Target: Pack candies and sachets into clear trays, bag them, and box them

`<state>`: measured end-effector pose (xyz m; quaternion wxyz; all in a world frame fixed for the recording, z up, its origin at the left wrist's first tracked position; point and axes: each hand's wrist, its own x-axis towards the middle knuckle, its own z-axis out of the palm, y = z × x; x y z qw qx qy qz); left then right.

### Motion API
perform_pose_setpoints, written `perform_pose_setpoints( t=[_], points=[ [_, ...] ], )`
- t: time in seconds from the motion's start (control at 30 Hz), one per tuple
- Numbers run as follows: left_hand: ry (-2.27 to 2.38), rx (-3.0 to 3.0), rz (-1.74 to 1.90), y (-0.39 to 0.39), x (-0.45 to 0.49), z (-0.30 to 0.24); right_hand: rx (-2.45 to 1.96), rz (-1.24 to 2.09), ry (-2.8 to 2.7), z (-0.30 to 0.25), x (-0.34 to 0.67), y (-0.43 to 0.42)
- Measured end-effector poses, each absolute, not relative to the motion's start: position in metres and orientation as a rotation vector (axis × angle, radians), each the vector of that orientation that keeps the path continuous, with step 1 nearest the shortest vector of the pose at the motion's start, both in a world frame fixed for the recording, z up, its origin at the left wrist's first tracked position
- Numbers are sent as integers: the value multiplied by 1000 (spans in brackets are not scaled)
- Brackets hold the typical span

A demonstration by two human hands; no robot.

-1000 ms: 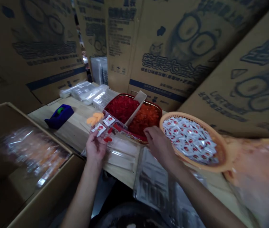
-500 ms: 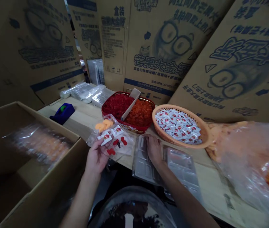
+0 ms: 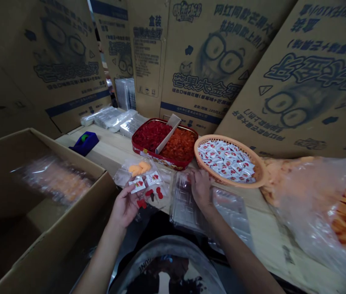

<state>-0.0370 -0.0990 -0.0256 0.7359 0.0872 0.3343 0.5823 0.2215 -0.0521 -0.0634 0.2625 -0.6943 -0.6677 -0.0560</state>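
Note:
My left hand [image 3: 126, 206] grips the near edge of a clear plastic package [image 3: 120, 176], thumb on top. Inside lie orange candy pieces [image 3: 140, 168], two white printed sachets [image 3: 136, 185] and several small red pieces [image 3: 159, 192], one of them darker. My right hand [image 3: 201, 188] rests over the far end of a clear compartmented tray [image 3: 183, 204], its fingers curled. The fingertips are partly hidden, and a small reddish spot shows beside them. A second clear tray [image 3: 231, 212] lies to the right, partly behind my right forearm.
Behind the trays stand a divided red tin [image 3: 164, 162] of red and orange pieces and a peach basket [image 3: 261, 173] of sachets. A bag of orange candy [image 3: 301, 204] lies right. Left are a blue tape dispenser [image 3: 85, 143] and an open carton [image 3: 105, 183]. Tall cartons [image 3: 148, 90] wall the back.
The view has shifted slightly. My left hand and the package sit a little lower beside the tin. My right hand stays at the tray's far end, with a reddish spot now showing by its fingers.

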Motion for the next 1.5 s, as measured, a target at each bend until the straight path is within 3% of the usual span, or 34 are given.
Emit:
perform_pose_setpoints(
  t=[0.3,0.43,0.63,0.8,0.93,1.1,1.17,1.33,1.5],
  points=[
    [654,205,1165,-99,-33,-46,-1401,408,-1764,10,184,-54],
    [595,217,1114,-105,-13,-42,-1551,254,-1982,27,133,-34],
    [621,266,1169,-115,8,-43,-1688,-90,-2185,9,98,-12],
    [684,300,1094,-118,10,-43,-1751,-105,-2180,-3,104,-8],
    [746,257,1069,-113,6,-40,-1754,252,-1894,-1,135,-20],
    [726,388,1068,-104,13,-33,-1315,1637,-1072,-8,182,-58],
    [754,598,1006,-95,19,-31,-1158,1904,-791,-11,194,-73],
    [1310,1682,705,-36,20,-31,-1157,1776,-429,-7,221,-91],
    [1511,2010,442,32,7,-40,-1161,1665,-359,0,258,-96]
  ],
)
